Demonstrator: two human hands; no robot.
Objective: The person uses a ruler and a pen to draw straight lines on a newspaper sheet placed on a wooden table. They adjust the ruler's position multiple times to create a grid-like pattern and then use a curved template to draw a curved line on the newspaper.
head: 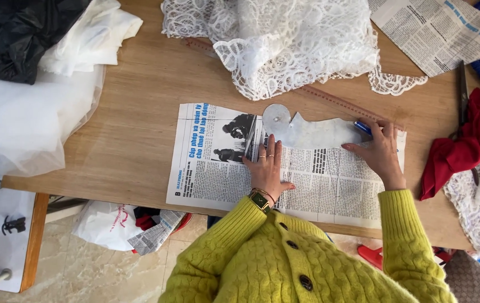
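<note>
Black cloth (18, 33): one dark heap at the worktop's (139, 112) far left corner, lying over white fabric (83, 42).
Newspaper sheet (217, 168): one spread flat near the front edge; a second paper (433, 33) lies at the far right corner.
Left hand (267, 165): palm down, fingers spread flat, pinning the sheet and the lower edge of the pattern piece; its grip closes on nothing.
Pattern piece (307, 132): one grey curved cut-out, lying on the sheet's top edge between the two hands.
Slip risk: if the left hand's pressure eases, the cut-out could slide and any traced line would likely stray.
Lace (285, 45): one large white heap just beyond; a loose edge could drag across the sheet.
Right hand (380, 151): fingers pinched on a blue pen (362, 127) at the cut-out's right end.
Red cloth (476, 140): one bundle, far right.
</note>
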